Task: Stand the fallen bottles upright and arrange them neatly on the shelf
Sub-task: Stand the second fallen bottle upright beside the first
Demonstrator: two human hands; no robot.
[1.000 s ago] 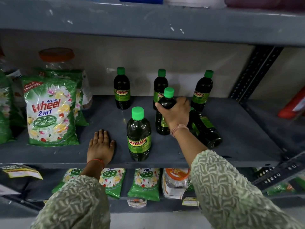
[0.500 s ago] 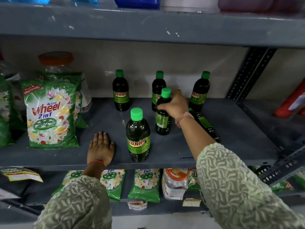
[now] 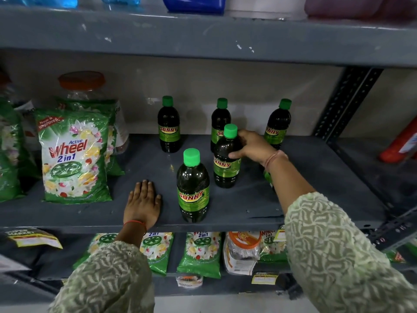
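Observation:
Several dark bottles with green caps and green "SUNNY" labels stand on the grey shelf (image 3: 316, 177). Three stand at the back: left (image 3: 168, 129), middle (image 3: 219, 119) and right (image 3: 277, 125). One bottle (image 3: 193, 188) stands near the front edge. My right hand (image 3: 252, 146) grips the shoulder of an upright bottle (image 3: 226, 163) in the middle of the shelf. A fallen bottle (image 3: 268, 177) lies behind my right wrist, almost wholly hidden. My left hand (image 3: 143, 203) rests flat on the shelf's front edge, holding nothing.
Green "Wheel 2in1" detergent packs (image 3: 72, 154) and a clear jar with an orange lid (image 3: 83, 86) fill the shelf's left side. A perforated upright post (image 3: 345, 102) bounds the right. More packs and a jar lie on the lower shelf (image 3: 198, 251).
My right hand has turned the held bottle so its label faces me and shifted it slightly. The left hand has stayed flat on the shelf.

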